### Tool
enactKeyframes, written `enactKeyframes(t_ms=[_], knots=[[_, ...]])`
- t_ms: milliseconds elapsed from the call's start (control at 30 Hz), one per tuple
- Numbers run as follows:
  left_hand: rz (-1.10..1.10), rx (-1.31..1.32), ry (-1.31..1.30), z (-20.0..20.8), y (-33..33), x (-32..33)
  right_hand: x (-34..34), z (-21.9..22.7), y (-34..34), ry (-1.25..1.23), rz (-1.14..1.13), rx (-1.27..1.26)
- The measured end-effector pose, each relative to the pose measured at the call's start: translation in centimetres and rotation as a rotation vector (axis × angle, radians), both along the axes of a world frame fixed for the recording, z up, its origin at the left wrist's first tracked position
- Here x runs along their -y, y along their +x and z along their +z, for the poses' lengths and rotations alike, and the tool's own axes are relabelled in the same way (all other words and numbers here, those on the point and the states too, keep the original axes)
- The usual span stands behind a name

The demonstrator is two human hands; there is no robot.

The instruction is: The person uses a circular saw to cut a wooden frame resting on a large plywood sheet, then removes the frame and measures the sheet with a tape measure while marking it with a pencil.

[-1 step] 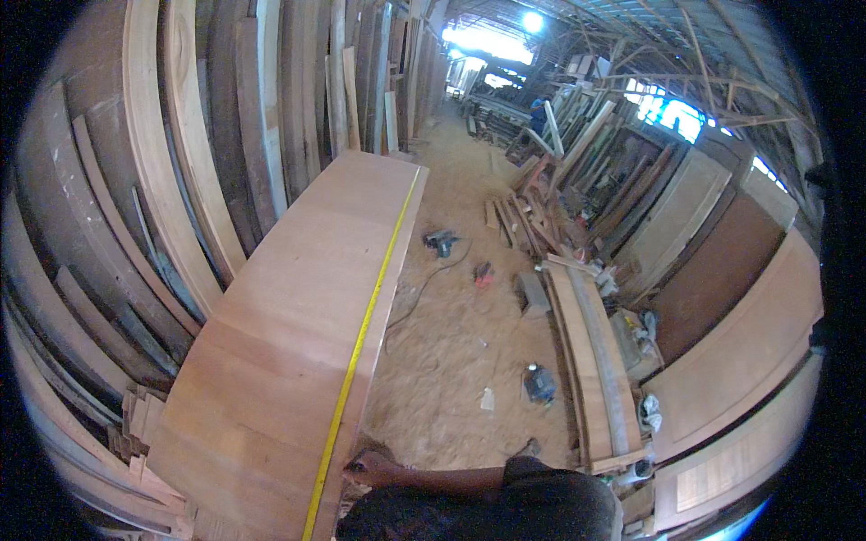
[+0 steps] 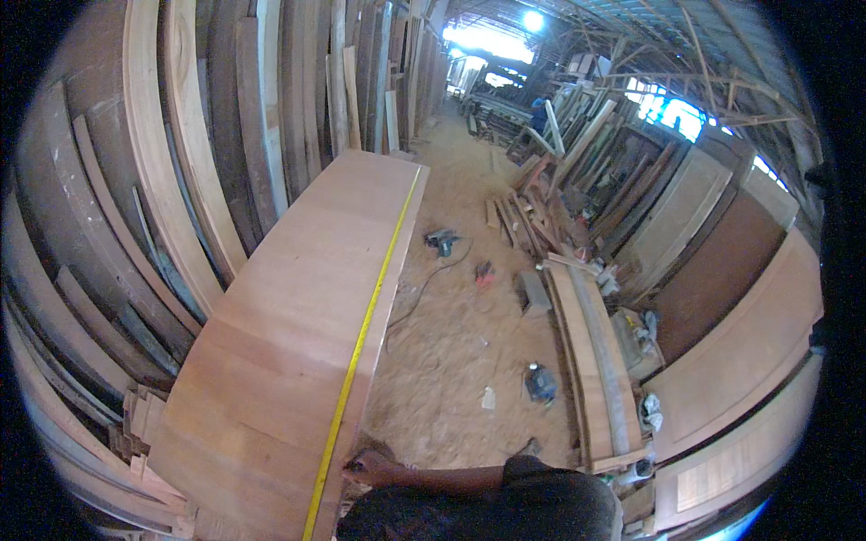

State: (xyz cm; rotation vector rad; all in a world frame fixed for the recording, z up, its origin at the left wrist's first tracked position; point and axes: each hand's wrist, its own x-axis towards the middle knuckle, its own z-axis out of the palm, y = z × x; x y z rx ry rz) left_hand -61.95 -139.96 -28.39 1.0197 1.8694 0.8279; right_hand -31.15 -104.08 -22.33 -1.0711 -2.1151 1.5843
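Observation:
My right hand [image 2: 368,469] is at the near right edge of a long reddish-brown wooden panel [image 2: 271,298]. Its fingers look curled closed; a small dark spot shows at them, and what they hold, if anything, cannot be made out. Along the panel's right side lies a yellow tape measure blade [image 2: 361,334], stretched from close to the far end down past the lower rim of the picture. The blade runs just left of my right hand, apart from it. My left hand is out of view.
Tall boards [image 2: 194,135] lean on the left wall. On the dusty floor are a corded power tool [image 2: 441,242], a red tool [image 2: 484,273] and a blue power tool [image 2: 540,384]. A narrow plank bench [image 2: 591,361] and leaning door panels [image 2: 740,352] line the right.

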Motion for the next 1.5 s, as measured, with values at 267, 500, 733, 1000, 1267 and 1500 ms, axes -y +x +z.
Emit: enactKeyframes(t_ms=[267,500,733,1000,1267,1500], knots=[[0.072,0.157,-0.147,-1.0,-1.2,-1.6,-1.3,-4.1,-3.1,0.065,0.025,-0.117],[0.109,0.316,-0.195,-0.6,-1.6,-2.3,-2.1,-0.8,-3.5,0.326,0.075,0.174],[0.083,0.4,-0.189,-1.2,-1.4,-1.1,-1.9,0.4,-4.3,0.216,0.036,0.072],[0.101,0.4,-0.185,-1.2,-1.6,-2.4,-2.8,-4.5,-5.6,0.138,0.06,0.029],[0.131,0.399,-0.177,-1.3,-1.3,-3.1,-2.8,-2.8,-5.6,-0.289,0.03,0.0],[0.071,0.398,-0.062,-0.5,-1.1,-1.7,-3.8,-6.1,-6.0,0.087,0.074,0.048]])
